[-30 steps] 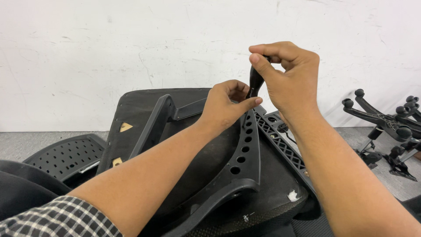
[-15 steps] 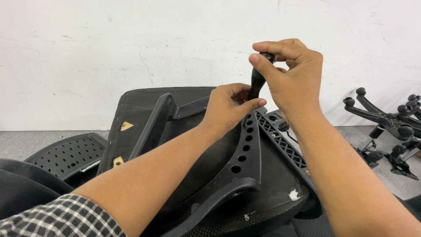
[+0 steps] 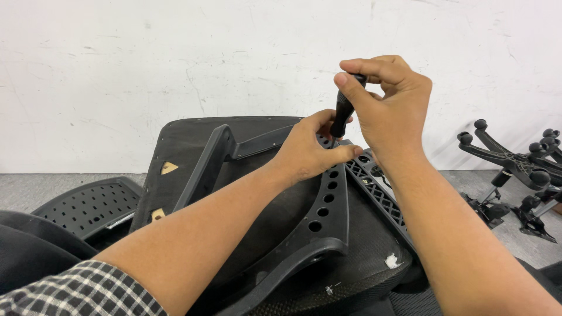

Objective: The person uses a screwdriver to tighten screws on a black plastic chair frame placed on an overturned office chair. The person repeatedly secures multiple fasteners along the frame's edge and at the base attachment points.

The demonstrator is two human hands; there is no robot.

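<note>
- While the right hand (image 3: 389, 102) pinches the top of a black screwdriver (image 3: 342, 111) with thumb and fingers closed round the handle, the tool stands near upright, tip down at the chair frame.
- Left hand (image 3: 310, 149) rests on the black perforated bracket (image 3: 328, 205), fingers curled at the base of the screwdriver shaft, thumb lying along the bracket's top end; grip closed loosely round the shaft, steadying it.
- Tip and screw are hidden behind the left fingers; cannot tell if a screw is seated.
- Bracket lies on an upturned black chair seat (image 3: 187, 146); a curved armrest bar (image 3: 211, 164) crosses the seat to the left, a ribbed plastic strip (image 3: 380, 196) runs just beside the bracket on the right.
- Step in hand, by my reading: driving or loosening a fastener at the upper end of the bracket, with fingertip turning at the handle cap.
- Next move likely calls for keeping the shaft square to the hole, downward pressure from the right hand, and the left holding the tip from slipping.
- Around: perforated black panel (image 3: 88, 205) on the floor at left, star-shaped chair bases with casters (image 3: 509, 158) at right, white wall (image 3: 175, 58) behind, checked sleeve (image 3: 76, 289) at bottom left.
</note>
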